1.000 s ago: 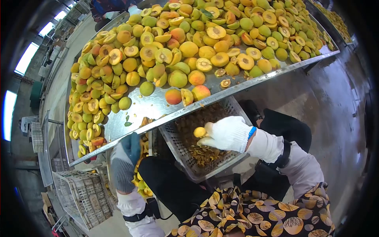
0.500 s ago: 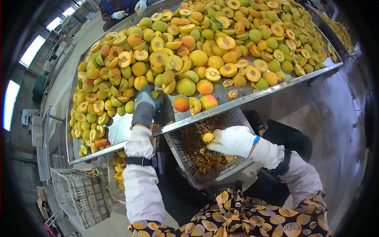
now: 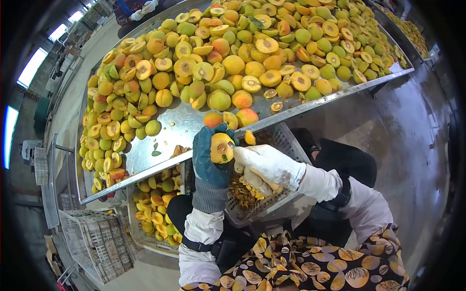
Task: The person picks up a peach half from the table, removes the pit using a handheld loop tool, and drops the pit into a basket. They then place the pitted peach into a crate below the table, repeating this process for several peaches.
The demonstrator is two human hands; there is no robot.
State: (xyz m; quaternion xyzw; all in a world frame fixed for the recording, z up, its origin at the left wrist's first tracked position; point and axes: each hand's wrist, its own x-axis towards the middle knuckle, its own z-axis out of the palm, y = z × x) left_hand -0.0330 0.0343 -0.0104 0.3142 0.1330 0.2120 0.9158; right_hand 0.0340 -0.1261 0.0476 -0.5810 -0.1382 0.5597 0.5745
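Note:
My left hand (image 3: 208, 157), in a teal-coated glove with a grey cuff, is closed round a halved peach (image 3: 221, 148). Its cut face is turned up and shows a brownish centre with a green-dark spot. My right hand (image 3: 269, 165), in a stained white glove, has its fingers curled and its tip against the fruit's right edge. A small dark tip shows there; whatever the fingers hold is mostly hidden. Just above the right hand is a small yellow-orange piece (image 3: 249, 137). Both hands are over the front edge of the metal table (image 3: 145, 167), above a crate (image 3: 291, 140) of brown scraps.
Whole and halved peaches (image 3: 233, 65) are heaped over the table. Below its edge, at left, a crate holds peach halves (image 3: 160, 206). Stacked grey crates (image 3: 99, 242) stand farther left. Another person's gloved hands (image 3: 144, 9) show at the far side.
My left hand has come back from the heap to the table edge with a halved peach. My right hand has moved up to meet it. The view has shifted slightly.

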